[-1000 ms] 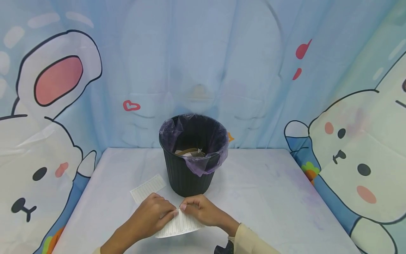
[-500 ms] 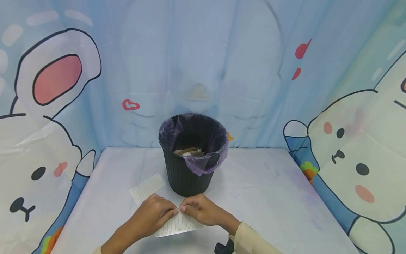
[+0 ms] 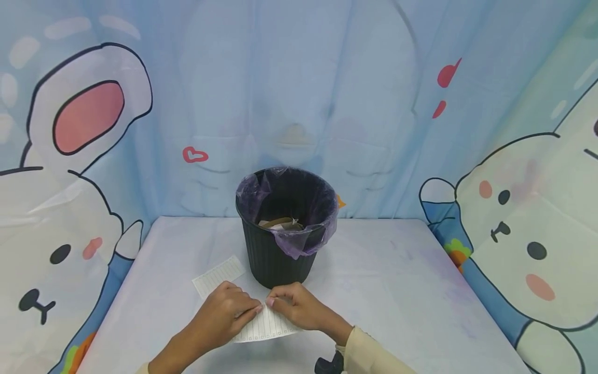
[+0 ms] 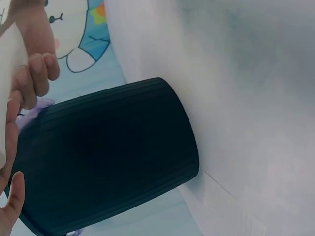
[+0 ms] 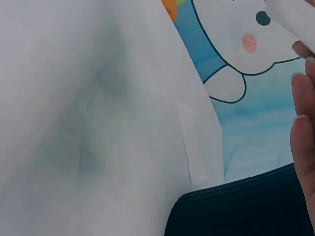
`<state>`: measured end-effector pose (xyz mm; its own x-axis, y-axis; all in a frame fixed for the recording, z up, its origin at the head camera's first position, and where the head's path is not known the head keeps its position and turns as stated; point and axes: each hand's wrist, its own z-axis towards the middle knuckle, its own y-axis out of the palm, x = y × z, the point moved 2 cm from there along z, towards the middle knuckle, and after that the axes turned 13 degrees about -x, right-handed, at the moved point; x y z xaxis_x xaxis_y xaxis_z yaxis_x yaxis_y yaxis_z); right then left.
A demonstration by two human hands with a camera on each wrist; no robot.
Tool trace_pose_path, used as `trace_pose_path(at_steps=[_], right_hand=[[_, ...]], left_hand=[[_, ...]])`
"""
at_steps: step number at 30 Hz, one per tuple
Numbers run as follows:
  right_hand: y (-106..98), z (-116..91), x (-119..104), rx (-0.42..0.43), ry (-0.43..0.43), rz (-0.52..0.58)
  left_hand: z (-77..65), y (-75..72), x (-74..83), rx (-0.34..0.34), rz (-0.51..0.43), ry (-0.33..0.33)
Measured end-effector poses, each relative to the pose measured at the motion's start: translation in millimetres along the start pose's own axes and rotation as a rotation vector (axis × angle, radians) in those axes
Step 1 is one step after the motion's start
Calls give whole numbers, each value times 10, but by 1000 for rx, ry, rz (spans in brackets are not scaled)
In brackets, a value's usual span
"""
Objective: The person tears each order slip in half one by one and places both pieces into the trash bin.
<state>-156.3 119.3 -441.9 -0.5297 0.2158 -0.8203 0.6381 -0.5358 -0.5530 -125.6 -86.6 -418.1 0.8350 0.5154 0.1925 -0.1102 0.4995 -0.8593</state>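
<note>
The sheet of lined paper (image 3: 266, 328) is at the bottom centre of the frame, between the two hands and below the bin (image 3: 278, 262) in the head view. The left hand (image 3: 230, 313) and the right hand (image 3: 299, 307) each pinch its upper edge between thumb and fingers, their tips nearly meeting at the middle. From there the sheet slopes down towards the bottom of the frame. Its lower edge runs sideways, rising slightly to the right; the hands cover its ends, so which way its long axis lies cannot be told.

The bin's mouth, edged with a purple liner (image 3: 299, 241), is up the frame from both hands, neither clearly nearer. In the left wrist view the sheet is well off the worktop (image 3: 397, 296), so any move towards the mouth looks to call for going up and forward over the near rim.

A loose strip of paper (image 3: 217, 277) lies flat left of the bin, its long axis slanting from lower left to upper right. The left hand is just beside it and much nearer than the right. The wider room for moving is right of the bin; the worktop's far edge meets the curtain (image 3: 299, 104) behind.
</note>
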Motion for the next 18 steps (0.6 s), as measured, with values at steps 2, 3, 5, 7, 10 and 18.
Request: trace_pose_path(at_steps=[2,3,5,7,10,18], right_hand=[[-14,3,1,8,-10,-5],[-20,5,-2,7,-15,-6],[-31,7,-11,6,-18,-7],[-41,9,-23,5,-19,-9],[-45,3,-39,1,-12,-12],[-60,4,-61,-9,-25,-39]], left_hand=[[8,-3,-1,11,6,4],[11,-3,-2,14,8,2],[17,0,-8,11,7,-3],[17,5,-12,3,0,-11],[10,13,-13,-16,-13,-20],[1,4,-17,-57,-23,-51]])
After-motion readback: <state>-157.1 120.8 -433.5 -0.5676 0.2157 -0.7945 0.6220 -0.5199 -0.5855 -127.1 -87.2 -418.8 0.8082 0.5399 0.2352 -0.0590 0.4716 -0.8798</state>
